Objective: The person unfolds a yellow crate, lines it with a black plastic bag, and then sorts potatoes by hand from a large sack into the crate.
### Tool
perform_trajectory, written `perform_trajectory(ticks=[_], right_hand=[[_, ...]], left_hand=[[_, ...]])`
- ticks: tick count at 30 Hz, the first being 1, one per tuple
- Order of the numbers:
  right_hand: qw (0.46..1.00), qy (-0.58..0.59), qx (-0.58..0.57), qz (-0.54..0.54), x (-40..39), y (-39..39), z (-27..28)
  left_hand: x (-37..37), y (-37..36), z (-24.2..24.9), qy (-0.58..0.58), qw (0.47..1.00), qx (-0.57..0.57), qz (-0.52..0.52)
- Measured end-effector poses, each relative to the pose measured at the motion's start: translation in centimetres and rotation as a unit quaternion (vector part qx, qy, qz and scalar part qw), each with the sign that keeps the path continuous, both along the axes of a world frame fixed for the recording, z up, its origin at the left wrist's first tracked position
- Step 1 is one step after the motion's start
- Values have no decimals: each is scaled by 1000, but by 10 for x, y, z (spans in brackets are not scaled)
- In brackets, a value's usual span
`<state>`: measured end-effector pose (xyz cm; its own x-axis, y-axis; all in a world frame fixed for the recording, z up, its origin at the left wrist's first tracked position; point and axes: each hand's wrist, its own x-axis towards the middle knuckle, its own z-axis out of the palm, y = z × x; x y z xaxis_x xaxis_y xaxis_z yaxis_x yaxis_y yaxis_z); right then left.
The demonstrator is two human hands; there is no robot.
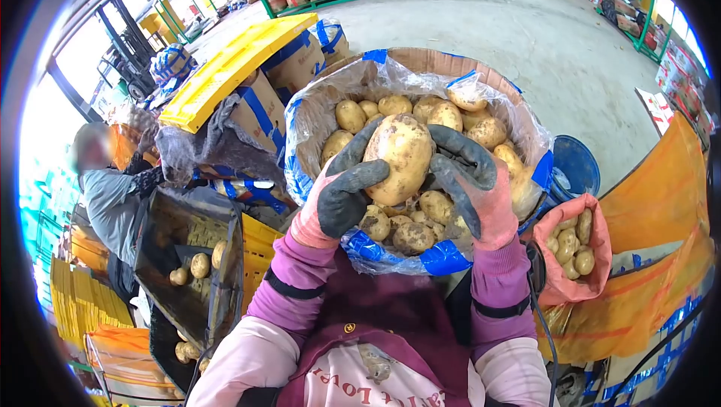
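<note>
A large potato (400,159) with brown soil marks is held above a cardboard box (492,76) lined with clear plastic and blue tape. My left hand (347,185), in a grey and pink glove, has its fingers wrapped round the potato's left side. On the other side my right hand (473,178), gloved alike, has bent fingers at the potato's right edge; its fingertips are partly hidden. Many potatoes (413,238) fill the box beneath both hands.
A red sack of potatoes (601,257) and a blue bucket (578,163) stand at the right. A dark chute (169,294) with potatoes lies at the left, near another person (109,197). A yellow pallet (240,65) rests on boxes beyond; a forklift (128,50) stands further back.
</note>
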<state>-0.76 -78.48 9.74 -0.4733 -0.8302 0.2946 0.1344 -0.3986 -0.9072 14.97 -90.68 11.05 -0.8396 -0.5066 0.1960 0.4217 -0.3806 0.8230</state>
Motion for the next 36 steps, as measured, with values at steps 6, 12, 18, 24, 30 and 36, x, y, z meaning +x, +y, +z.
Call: perform_trajectory(ticks=[6,12,18,24,30,36], right_hand=[[998,-21,36,40,-2,5,1],[999,-17,18,-25,-8,-6,-14],[989,-134,-7,63,-13,1,-3],[989,-115,7,90,-10,-2,-7],[990,-123,-4,64,-16,0,-9],[997,-44,58,29,-11,3,-8]], left_hand=[[8,-7,2,-41,995,33,-85],[-2,11,13,-50,998,-5,-48],[1,-5,9,-184,790,-536,234],[6,-2,7,-154,610,-733,259],[16,-5,13,-155,586,-760,235],[30,-8,11,-140,607,-750,222]])
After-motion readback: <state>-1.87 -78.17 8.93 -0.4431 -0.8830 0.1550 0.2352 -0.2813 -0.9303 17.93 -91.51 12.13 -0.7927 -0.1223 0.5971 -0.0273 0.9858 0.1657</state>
